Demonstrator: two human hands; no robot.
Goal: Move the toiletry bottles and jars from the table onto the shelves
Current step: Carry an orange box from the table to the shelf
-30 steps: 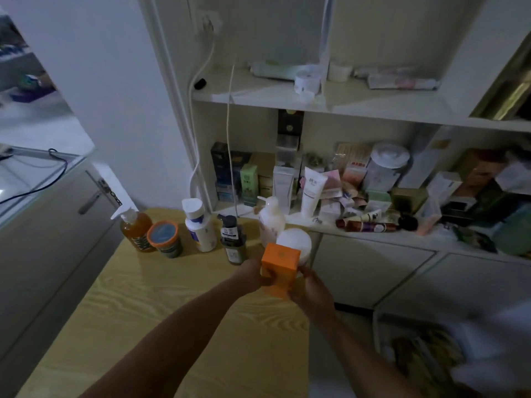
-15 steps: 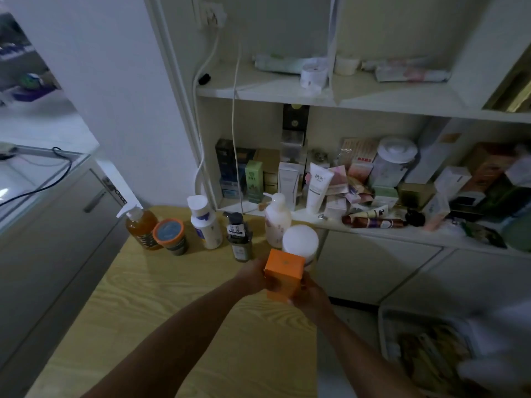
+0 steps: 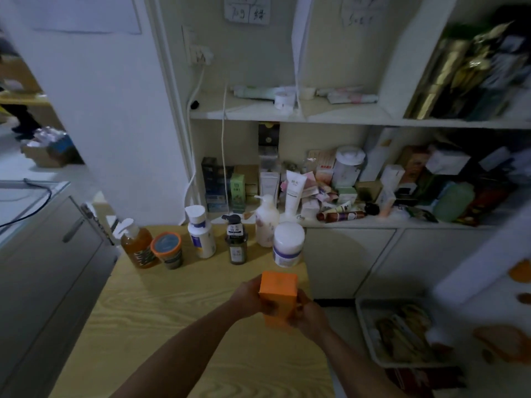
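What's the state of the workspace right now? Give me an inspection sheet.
Surface: yellow wood-grain table.
Job's things: amber pump bottle, orange-rimmed jar, white bottle, dark pump bottle, cream pump bottle, white jar upright in a row along the table's far edge.
Clutter: lower shelf crowded with boxes and tubes; upper shelf holds little.
Hands: left hand and right hand both grip the orange box above the table.
Cables: white cable hangs from the wall socket; black cable on the left counter.
Surroundings: grey cabinet at left; tray low at right.
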